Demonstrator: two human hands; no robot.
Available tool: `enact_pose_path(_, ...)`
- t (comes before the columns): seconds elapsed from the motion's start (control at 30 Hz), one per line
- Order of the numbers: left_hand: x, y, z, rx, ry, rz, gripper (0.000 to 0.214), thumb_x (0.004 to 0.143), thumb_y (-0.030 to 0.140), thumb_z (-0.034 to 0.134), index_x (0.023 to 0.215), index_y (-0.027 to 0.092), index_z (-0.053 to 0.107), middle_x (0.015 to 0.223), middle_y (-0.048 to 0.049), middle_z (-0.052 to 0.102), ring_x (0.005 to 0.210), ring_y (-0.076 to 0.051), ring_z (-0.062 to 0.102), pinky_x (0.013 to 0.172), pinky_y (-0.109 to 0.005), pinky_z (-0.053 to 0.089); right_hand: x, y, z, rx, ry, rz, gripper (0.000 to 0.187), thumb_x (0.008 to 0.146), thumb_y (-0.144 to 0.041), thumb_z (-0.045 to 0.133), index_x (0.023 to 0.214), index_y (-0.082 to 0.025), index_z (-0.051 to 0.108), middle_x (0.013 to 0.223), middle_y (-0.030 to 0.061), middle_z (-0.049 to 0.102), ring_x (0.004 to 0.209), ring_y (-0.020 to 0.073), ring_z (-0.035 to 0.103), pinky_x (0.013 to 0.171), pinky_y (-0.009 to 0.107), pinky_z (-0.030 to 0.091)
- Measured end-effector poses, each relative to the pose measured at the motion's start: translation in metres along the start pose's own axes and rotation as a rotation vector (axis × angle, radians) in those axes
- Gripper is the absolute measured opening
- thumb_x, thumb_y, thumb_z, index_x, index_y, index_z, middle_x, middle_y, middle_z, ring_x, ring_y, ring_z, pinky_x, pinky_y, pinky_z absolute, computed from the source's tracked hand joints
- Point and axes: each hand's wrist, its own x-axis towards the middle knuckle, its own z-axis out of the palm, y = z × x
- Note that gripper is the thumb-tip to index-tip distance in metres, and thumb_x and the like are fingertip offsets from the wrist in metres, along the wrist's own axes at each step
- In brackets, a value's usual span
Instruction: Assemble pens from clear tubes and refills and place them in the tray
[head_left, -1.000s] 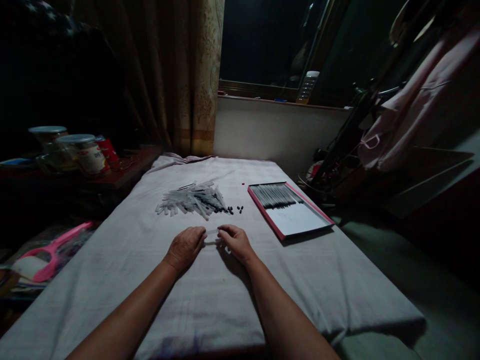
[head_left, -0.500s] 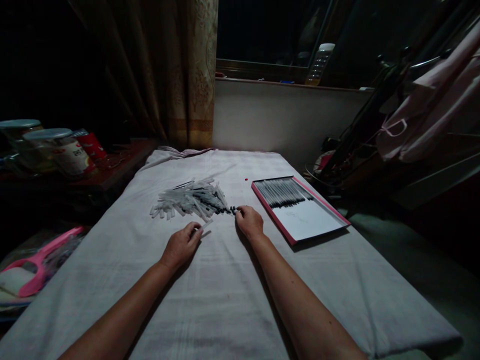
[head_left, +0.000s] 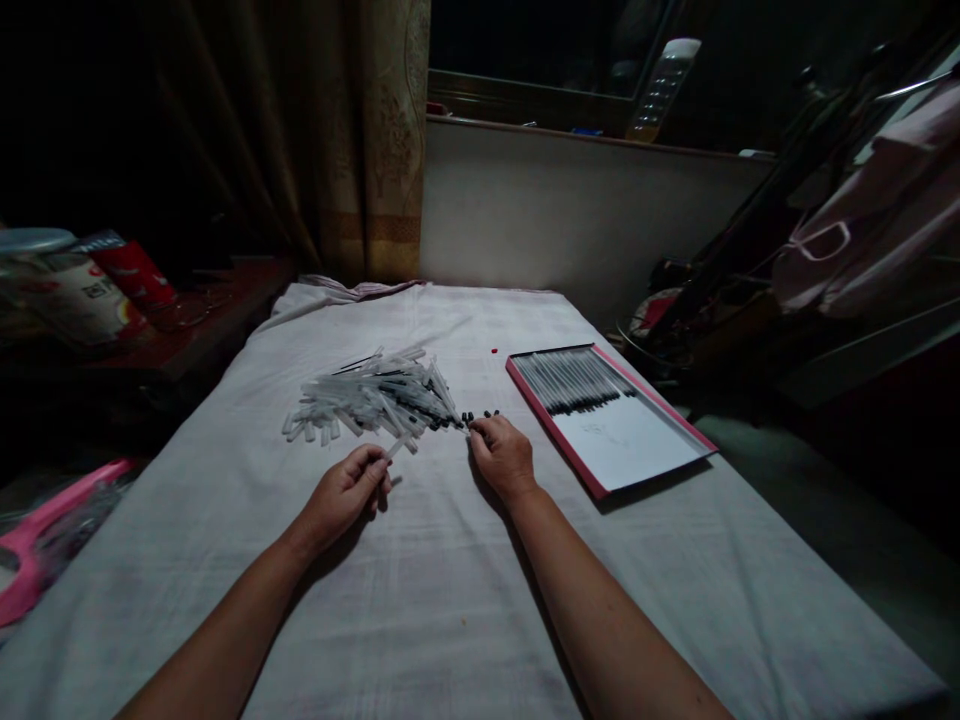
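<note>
My left hand [head_left: 349, 497] is closed in a pinch on a clear pen barrel [head_left: 397, 446], which points up and to the right just in front of a loose pile of translucent pen barrels [head_left: 360, 395]. Several small black pen parts [head_left: 469, 416] lie at the pile's right end. Right beside them is my right hand [head_left: 501, 452], its thumb and fingertips drawn together at the cloth. Whatever sits between those fingertips is too small to make out. A shallow red-edged box [head_left: 630, 455] to the right holds a row of clear pens with black ends [head_left: 574, 380].
A white cloth [head_left: 420, 620] covers the table. A tiny red piece [head_left: 494, 351] lies near the box. Jars [head_left: 75, 290] and a red container [head_left: 135, 272] stand on a dark side table at left, above a pink-handled object [head_left: 45, 530]. A bottle [head_left: 664, 90] is on the windowsill.
The view has shifted slightly. My left hand has drawn back a little from the pile with the barrel. My right hand stays by the black parts, more of which show behind its fingers.
</note>
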Motion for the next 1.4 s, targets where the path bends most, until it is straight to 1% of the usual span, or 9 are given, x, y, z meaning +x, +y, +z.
enact_pose_path(0.17,-0.002,0.001,0.0,-0.125,0.022,-0.046,0.045,0.073,0.058,0.073,0.092,0.022,0.053,0.066,0.005,0.06,0.047,-0.009,0.053,0.043,-0.019,0.038,0.003,-0.017,0.006,-0.071,-0.087,-0.159,0.025,0.092,-0.023,0.055,0.109,-0.023,0.074,0.102,0.0069,0.071,0.095,0.0195,0.065,0.08,0.025,0.045)
enact_pose_path(0.33,-0.002,0.001,-0.003,-0.214,-0.002,-0.083,0.047,0.07,0.055,0.077,0.093,0.022,0.053,0.065,0.0051,0.06,0.049,-0.009,0.053,0.046,-0.021,0.042,0.02,-0.03,0.013,-0.183,-0.158,-0.083,0.029,0.097,-0.029,0.05,0.116,-0.024,0.071,0.102,0.0075,0.07,0.091,0.0198,0.065,0.073,0.025,0.043)
enact_pose_path(0.6,-0.002,-0.001,-0.006,-0.201,0.009,-0.122,0.047,0.07,0.056,0.078,0.091,0.021,0.055,0.064,0.0037,0.061,0.05,-0.01,0.055,0.046,-0.021,0.043,0.027,-0.027,0.022,-0.142,-0.123,-0.063,0.021,0.094,-0.029,0.053,0.099,-0.022,0.073,0.098,0.0073,0.07,0.089,0.0199,0.064,0.072,0.026,0.041)
enact_pose_path(0.73,-0.002,0.005,-0.005,-0.2,0.051,-0.155,0.05,0.064,0.057,0.081,0.087,0.021,0.058,0.062,0.0032,0.062,0.049,-0.01,0.055,0.046,-0.021,0.043,0.025,-0.022,0.024,0.037,-0.03,-0.064,0.018,0.09,-0.023,0.053,0.091,-0.019,0.071,0.092,0.0075,0.07,0.087,0.0193,0.064,0.077,0.026,0.044)
enact_pose_path(0.83,-0.003,0.009,-0.003,-0.211,0.1,-0.164,0.053,0.059,0.059,0.083,0.087,0.02,0.061,0.061,0.0027,0.063,0.048,-0.01,0.055,0.046,-0.022,0.045,0.026,-0.016,0.025,0.332,0.086,-0.011,0.016,0.086,-0.025,0.053,0.083,-0.019,0.068,0.085,0.0061,0.07,0.083,0.0187,0.064,0.077,0.028,0.047)
enact_pose_path(0.9,-0.004,0.008,-0.003,-0.216,0.136,-0.16,0.054,0.06,0.06,0.083,0.089,0.019,0.064,0.061,0.0026,0.064,0.049,-0.01,0.056,0.048,-0.022,0.047,0.03,-0.013,0.022,0.581,0.143,0.096,0.017,0.083,-0.032,0.056,0.079,-0.019,0.066,0.078,0.0044,0.069,0.076,0.0181,0.064,0.07,0.029,0.049)
enact_pose_path(1.07,-0.003,-0.004,-0.008,-0.034,0.266,0.023,0.048,0.067,0.057,0.08,0.093,0.017,0.073,0.071,-0.0015,0.07,0.06,-0.014,0.064,0.055,-0.025,0.055,0.047,-0.014,-0.009,1.133,0.221,0.344,0.028,0.073,-0.044,0.069,0.081,-0.019,0.061,0.083,0.0045,0.074,0.062,0.0141,0.066,0.044,0.019,0.042)
enact_pose_path(1.23,-0.001,-0.005,-0.013,0.295,0.312,0.311,0.029,0.081,0.046,0.07,0.092,0.021,0.078,0.084,-0.0043,0.076,0.075,-0.019,0.071,0.069,-0.032,0.061,0.049,-0.031,-0.051,1.273,0.301,0.232,0.026,0.072,-0.039,0.076,0.081,-0.019,0.061,0.078,0.0012,0.075,0.056,0.0096,0.064,0.042,0.016,0.045)
enact_pose_path(1.4,-0.003,0.0,-0.011,0.428,0.258,0.461,0.023,0.085,0.038,0.067,0.092,0.019,0.078,0.085,-0.0051,0.078,0.076,-0.019,0.073,0.07,-0.028,0.061,0.041,-0.046,-0.062,1.302,0.277,0.141,0.02,0.078,-0.036,0.072,0.084,-0.019,0.062,0.081,0.0011,0.075,0.059,0.0092,0.066,0.045,0.016,0.048)
